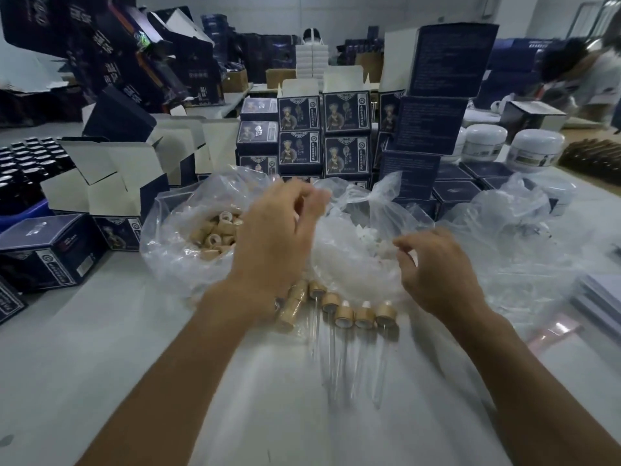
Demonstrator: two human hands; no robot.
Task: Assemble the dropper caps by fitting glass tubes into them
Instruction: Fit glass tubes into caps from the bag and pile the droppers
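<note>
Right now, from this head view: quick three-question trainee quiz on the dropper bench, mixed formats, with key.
1. True or false: the finished droppers lie on the table nearer the person than the bags.
2. Which hand is over the bag of wooden collars? A left hand, B right hand
3. Fill in: the right hand hovers at the bag of white ______.

Key: 1 true; 2 A; 3 bulbs (blurred, best guess). Whether either hand's fingers pinch a part cannot be told.
</note>
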